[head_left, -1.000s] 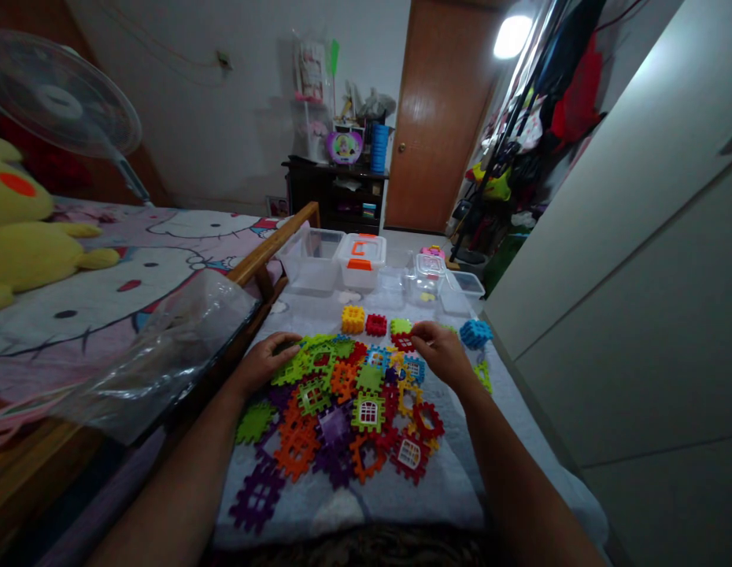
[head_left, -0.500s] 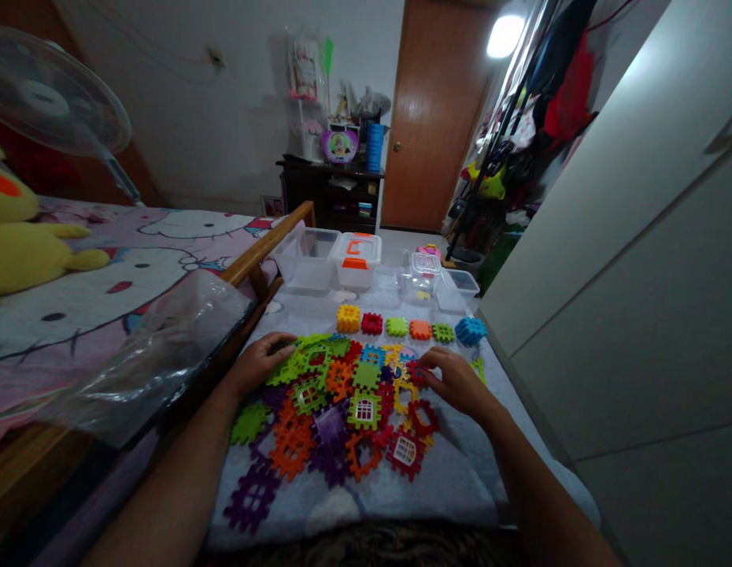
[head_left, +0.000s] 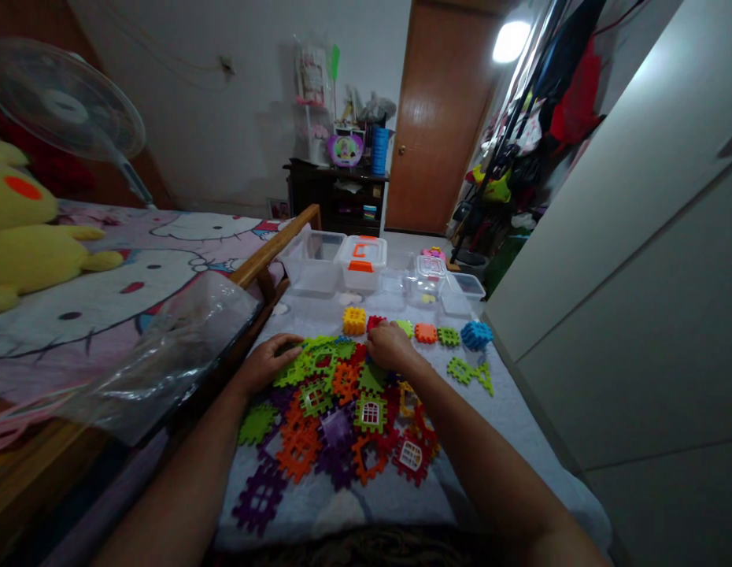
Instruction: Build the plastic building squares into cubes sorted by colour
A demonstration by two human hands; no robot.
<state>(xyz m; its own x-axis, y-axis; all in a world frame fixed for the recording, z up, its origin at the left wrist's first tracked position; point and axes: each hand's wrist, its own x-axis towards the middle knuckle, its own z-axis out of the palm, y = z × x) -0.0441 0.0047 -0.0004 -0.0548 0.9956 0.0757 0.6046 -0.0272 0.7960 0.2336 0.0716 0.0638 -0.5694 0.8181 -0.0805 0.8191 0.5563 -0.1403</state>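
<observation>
A heap of flat interlocking plastic tiles [head_left: 336,409] in green, orange, purple and red lies on a pale blanket [head_left: 371,504]. Behind it runs a row of small stacks: yellow [head_left: 353,320], red [head_left: 375,321], orange [head_left: 426,333], green [head_left: 449,336] and blue [head_left: 476,335]. My left hand [head_left: 267,361] rests with fingers spread on green tiles at the heap's left edge. At the heap's far edge, just below the red stack, my right hand [head_left: 390,347] has its fingers curled down; what they hold is hidden.
Clear plastic boxes [head_left: 316,260], one with an orange-handled lid [head_left: 361,256], stand behind the row. A bed with a yellow plush toy [head_left: 29,236], a plastic bag [head_left: 165,354] and a wooden rail is at left. White wardrobe doors [head_left: 637,276] close the right side. Two green tiles [head_left: 471,372] lie apart.
My right hand has moved left, from the heap's right side to its far edge by the red stack. The left hand has stayed on the green tiles.
</observation>
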